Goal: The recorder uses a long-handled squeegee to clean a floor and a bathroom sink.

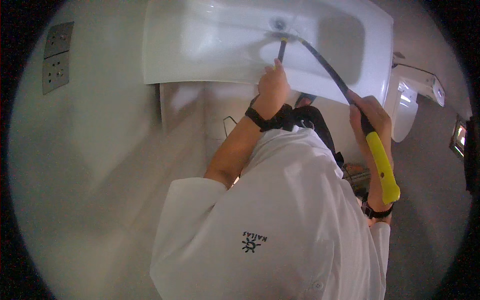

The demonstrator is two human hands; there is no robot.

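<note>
A wide white washbasin (pixel 232 69) lies before me, its round drain (pixel 278 24) near the far middle. My left hand (pixel 274 84) is closed around a short dark rod (pixel 282 51) with yellow at its top end, close to the drain. My right hand (pixel 375 114) grips a long, curved dark shaft (pixel 326 65) with a yellow handle (pixel 380 165) extending back past the wrist. The shaft's far end comes near the rod's top, over the basin. I cannot tell whether the two are joined or what tool they form.
Two metal socket plates (pixel 58 56) are on the left wall. What looks like a white toilet (pixel 405 112) stands right of the basin. Below its front edge, a thin wire frame (pixel 229 120) shows, and a metal rack (pixel 356 174) sits by my right forearm.
</note>
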